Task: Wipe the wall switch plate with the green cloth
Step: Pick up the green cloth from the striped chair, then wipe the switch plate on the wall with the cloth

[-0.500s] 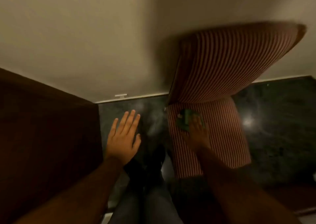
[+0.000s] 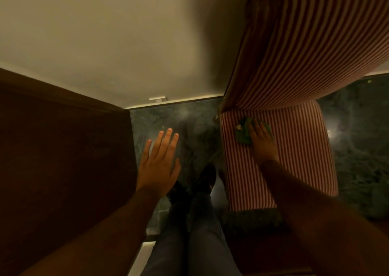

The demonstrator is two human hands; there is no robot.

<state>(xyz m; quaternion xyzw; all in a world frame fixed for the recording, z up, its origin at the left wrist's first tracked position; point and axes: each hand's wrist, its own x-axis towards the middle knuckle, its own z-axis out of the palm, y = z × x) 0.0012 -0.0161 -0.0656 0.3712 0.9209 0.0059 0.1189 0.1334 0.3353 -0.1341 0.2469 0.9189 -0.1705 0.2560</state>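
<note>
The green cloth (image 2: pixel 243 134) lies crumpled on the red-and-white striped seat of a chair (image 2: pixel 294 162), near its back edge. My right hand (image 2: pixel 262 142) rests on top of the cloth, fingers laid over it and pressing it to the seat. My left hand (image 2: pixel 158 164) hovers open with fingers spread above the dark marble floor, between the wooden panel and the chair. A small white fitting (image 2: pixel 157 99) sticks out low on the cream wall; whether it is the switch plate I cannot tell.
A dark wooden panel (image 2: pixel 63 159) fills the left side. The striped chair back (image 2: pixel 305 44) looms at the upper right, close to the wall (image 2: pixel 105 33). My legs and dark shoes (image 2: pixel 205 178) stand on the marble floor (image 2: pixel 189 128) between them.
The view has shifted closer to the chair, whose back now looks larger and sits further right. My right hand stays on the green cloth. My left hand remains open.
</note>
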